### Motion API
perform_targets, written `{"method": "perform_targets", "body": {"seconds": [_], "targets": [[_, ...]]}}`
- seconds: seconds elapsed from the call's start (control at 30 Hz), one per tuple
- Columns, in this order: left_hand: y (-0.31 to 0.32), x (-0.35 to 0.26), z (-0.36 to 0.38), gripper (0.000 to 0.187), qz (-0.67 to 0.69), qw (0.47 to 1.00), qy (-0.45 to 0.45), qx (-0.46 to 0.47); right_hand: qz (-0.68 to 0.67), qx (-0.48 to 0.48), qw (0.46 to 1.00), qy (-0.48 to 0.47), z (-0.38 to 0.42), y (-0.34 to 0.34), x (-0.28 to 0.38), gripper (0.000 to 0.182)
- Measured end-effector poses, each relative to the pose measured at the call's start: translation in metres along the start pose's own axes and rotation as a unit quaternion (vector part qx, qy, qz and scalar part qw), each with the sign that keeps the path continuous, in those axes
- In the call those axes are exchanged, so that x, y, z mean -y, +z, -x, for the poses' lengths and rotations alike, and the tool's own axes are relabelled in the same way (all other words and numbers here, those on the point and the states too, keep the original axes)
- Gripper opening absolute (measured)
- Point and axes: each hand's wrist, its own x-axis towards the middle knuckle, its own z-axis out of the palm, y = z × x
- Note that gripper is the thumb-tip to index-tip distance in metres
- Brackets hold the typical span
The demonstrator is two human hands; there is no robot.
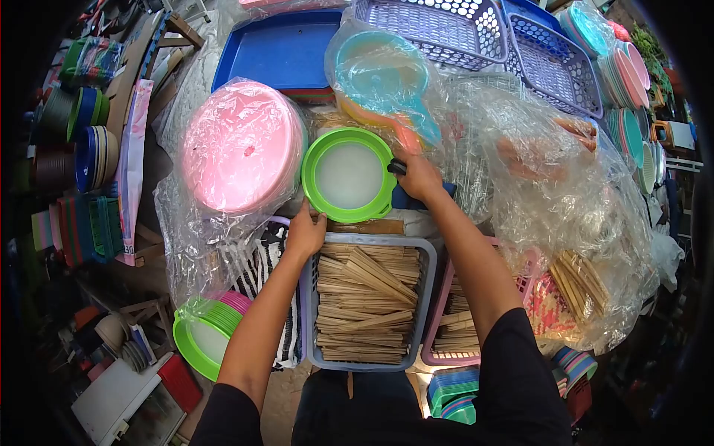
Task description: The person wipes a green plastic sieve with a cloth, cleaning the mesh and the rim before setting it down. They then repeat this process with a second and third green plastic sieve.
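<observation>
A round green sieve [307, 172] with a pale mesh [348, 175] lies in the middle, its mesh facing up. My left hand [305, 232] pinches its lower left rim between thumb and fingers. At the sieve's right edge, my right hand [421, 178] is closed around a small black object [397, 166] whose kind I cannot make out. Just above that hand are plastic-wrapped dippers, a blue one [383, 70] on top and an orange handle [407, 137] sticking out. Left of the sieve sits a stack of pink round basins [239, 145] under clear plastic.
Nearest my body stands a grey-blue basket [428, 297] of flat wooden sticks [364, 297], beside a pink basket [433, 349]. Blue trays [279, 48] and purple baskets [431, 26] line the back. Clear plastic [565, 201] covers goods at right. More green sieves [197, 357] lie lower left.
</observation>
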Motion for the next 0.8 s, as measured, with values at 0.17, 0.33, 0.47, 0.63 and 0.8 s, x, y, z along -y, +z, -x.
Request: {"method": "perform_targets", "body": {"seconds": [0.17,0.33,0.47,0.63,0.8], "targets": [[0.005,-0.002,-0.001,0.069,0.002,1.0,-0.006,0.002,-0.024,0.014,1.0,-0.009,-0.006,0.004,-0.01,0.053],[0.002,-0.015,0.0,0.066,-0.021,0.999,-0.028,0.026,0.006,-0.037,0.999,0.005,-0.004,0.01,-0.002,0.044],[0.002,-0.015,-0.002,0.056,-0.025,0.999,-0.02,0.021,0.004,-0.059,0.998,-0.011,-0.009,0.025,-0.008,0.038],[0.006,-0.014,-0.01,0.054,-0.034,0.998,-0.032,0.043,-0.006,-0.074,0.997,-0.02,-0.009,0.026,-0.01,0.036],[0.015,-0.005,-0.016,0.048,-0.039,0.999,-0.031,0.022,-0.002,-0.065,0.998,-0.01,-0.01,0.026,-0.009,0.036]]}}
